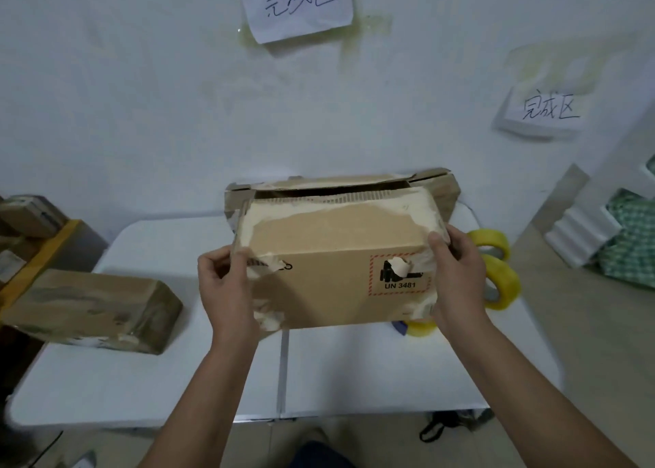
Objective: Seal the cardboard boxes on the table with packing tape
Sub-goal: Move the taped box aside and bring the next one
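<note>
Both hands grip the box (336, 254) by its ends, near the middle of the counter (372, 372) toward the far edge. Left hand (227, 290) has fingers curled round the left end w/ thumb on the front face; right hand (457, 272) wraps the right end the same way. Box looks lifted or tipped toward the person. Can't tell if its base touches the counter. Top flaps not shut: a dark gap shows along the far side, and the far flap stands up.

Risks, as I judge them:
- Surface is ragged, w/ torn paper and old tape peeling at both front corners. New tape may not bond there and could lift.
- Flaps sprung apart. If taped w/o pressing them flat, seam will gape.
- Tape rolls (496, 272) sit just beside the right hand, at the right edge of the counter. A swing of the box could knock them off.
- A second box (92, 311) lies at the left edge, overhanging it. A nudge may drop it.

Hard to make out: box contents hidden; a third roll (421, 327) shows only partly under the box's right corner, w/ a dark bit beside it I can't identify. Stuff past the left edge is cut off.
</note>
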`<state>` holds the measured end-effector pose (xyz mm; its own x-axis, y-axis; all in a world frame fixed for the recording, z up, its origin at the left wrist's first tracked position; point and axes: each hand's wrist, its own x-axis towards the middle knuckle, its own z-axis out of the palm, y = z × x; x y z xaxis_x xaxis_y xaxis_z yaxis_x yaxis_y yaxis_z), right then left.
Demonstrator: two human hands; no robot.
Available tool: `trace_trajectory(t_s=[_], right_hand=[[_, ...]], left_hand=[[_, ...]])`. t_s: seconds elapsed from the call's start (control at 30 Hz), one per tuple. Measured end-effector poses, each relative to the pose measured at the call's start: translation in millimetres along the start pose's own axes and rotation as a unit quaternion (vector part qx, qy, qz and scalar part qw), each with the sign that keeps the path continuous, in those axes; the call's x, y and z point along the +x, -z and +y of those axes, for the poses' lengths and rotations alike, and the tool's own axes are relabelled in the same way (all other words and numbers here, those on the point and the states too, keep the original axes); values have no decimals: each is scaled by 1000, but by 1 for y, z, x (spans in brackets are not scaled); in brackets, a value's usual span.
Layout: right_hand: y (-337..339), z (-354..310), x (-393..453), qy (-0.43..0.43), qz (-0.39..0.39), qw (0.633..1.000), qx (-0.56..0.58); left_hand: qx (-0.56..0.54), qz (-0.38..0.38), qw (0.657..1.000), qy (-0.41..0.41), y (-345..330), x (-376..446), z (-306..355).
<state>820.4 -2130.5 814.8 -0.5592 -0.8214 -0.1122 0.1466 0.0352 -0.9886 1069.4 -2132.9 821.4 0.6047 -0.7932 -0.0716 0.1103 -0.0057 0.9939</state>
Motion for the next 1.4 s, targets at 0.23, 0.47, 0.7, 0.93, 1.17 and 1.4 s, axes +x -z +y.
trace_trajectory(t_s=[0.23, 0.47, 0.7, 0.93, 1.17, 1.4], right_hand=[[19, -10, -19, 0, 38, 999, 1], [34, -16, -49, -6, 45, 999, -2], [40, -4, -64, -15, 65, 998, 25], [19, 4, -66, -31, 104, 994, 8], [13, -1, -67, 5, 89, 996, 9], [55, 2, -85, 3, 27, 1000, 2]], left_hand=[[-23, 8, 999, -45, 15, -32, 0], [-11, 13, 998, -61, 43, -53, -4], [-17, -10, 998, -65, 54, -49, -6], [1, -16, 997, -77, 38, -25, -3], [9, 3, 998, -58, 46, -26, -11], [5, 21, 998, -62, 68, -84, -3]])
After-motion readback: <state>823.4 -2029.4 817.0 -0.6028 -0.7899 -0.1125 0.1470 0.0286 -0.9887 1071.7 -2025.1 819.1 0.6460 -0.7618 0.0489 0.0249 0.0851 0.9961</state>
